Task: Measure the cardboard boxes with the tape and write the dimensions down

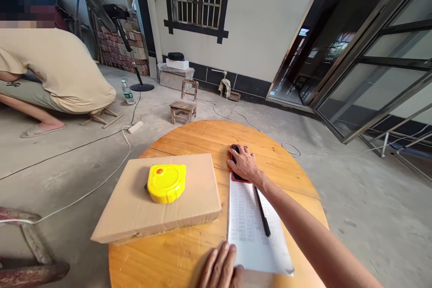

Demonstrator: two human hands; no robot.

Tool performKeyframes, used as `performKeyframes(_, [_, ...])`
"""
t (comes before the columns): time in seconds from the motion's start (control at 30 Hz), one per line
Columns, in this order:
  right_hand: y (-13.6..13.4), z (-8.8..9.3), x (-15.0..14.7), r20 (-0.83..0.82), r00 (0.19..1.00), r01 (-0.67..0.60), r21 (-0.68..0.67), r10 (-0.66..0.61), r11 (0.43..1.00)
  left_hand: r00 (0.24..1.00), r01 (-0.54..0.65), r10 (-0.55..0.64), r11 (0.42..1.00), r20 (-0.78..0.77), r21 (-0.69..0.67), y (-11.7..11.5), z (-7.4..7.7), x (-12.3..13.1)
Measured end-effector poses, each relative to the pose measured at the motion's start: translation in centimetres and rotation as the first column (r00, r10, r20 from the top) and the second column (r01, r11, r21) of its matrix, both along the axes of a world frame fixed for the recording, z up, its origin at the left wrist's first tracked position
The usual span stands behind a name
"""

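Observation:
My right hand (243,162) reaches across the round wooden table (270,144), its fingers curved over a dark phone with a red edge (240,177). Under the phone's near end lies a white printed sheet of paper (248,220), with a black pen (261,211) on it. My left hand (221,267) rests with fingers outstretched by the sheet's lower left corner; its wrist is out of view. Left of the paper is a flat cardboard box (199,184), and a yellow tape measure (167,183) sits on top of it.
A person in a tan shirt (57,67) sits low at the left. Beyond the table stand a small wooden chair (184,105), a water bottle (127,92) and a fan (141,86). Cables and a power strip (135,127) cross the floor. An open glass door (371,76) is at the right.

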State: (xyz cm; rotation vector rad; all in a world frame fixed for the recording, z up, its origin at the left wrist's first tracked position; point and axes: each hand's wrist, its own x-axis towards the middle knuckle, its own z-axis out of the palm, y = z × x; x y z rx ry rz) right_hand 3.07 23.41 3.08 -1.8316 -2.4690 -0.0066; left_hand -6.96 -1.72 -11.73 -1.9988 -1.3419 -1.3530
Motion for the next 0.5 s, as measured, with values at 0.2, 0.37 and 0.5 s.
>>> performKeyframes(0.2, [-1.7,2.2,1.6,-0.092,0.995,0.032,0.031,-0.029,0.999,0.999,0.048,-0.049,0.996,-0.005,-0.080,-0.3,1.4,-1.0])
performKeyframes(0.37, [-9.4,2.9,6.2,-0.117,0.983,0.140,-0.029,-0.142,0.990,0.953,0.156,-0.208,0.960,-0.219,-0.232,-0.6,4.1,-4.0])
performKeyframes(0.5, [-14.6,1.2,8.1,-0.070,0.974,0.210,-0.084,-0.216,0.974,0.911,0.199,-0.277,0.944,-0.306,-0.264,-0.5,5.7,-4.8])
